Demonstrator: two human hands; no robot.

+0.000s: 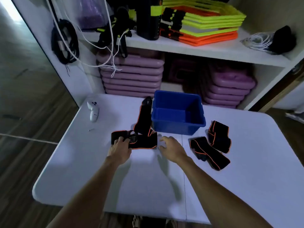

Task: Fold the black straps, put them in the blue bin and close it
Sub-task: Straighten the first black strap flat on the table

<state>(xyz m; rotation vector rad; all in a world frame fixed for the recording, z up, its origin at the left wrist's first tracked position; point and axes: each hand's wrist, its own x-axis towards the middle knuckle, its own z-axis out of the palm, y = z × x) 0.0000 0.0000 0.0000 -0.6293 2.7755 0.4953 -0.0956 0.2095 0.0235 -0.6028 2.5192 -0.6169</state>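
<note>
Two bare forearms are extended from the near edge over the white worktop [246,186]. The left hand [120,148] is laid on the left end of a black strap with orange edging [143,142], its fingers curled down onto the fabric where a ribbed patch is seen, so the strap is pressed or pinched there. The right hand [169,145] is held just right of that strap's right end with fingers spread and loose, gripping nothing; whether it touches the worktop cannot be told, as it is blurred. A second black strap [143,119] is laid from the first one away toward the far side, its far looped end resting just beside the left wall of the blue bin [178,127]. The bin is set upright and open near the middle of the worktop, and nothing is seen inside it; no lid can be made out. To the right of the bin, two more black straps are placed: one long strap [212,155] lying diagonally nearer, and a folded or bunched strap [219,137] just beyond it, the two touching. On the far left of the worktop a white controller [93,111] is laid, well apart from the straps. Behind the worktop a white shelf unit [213,50] is seen, with stacked purple step boards [131,76] below and yellow and orange flat frames [209,25] above.
</note>
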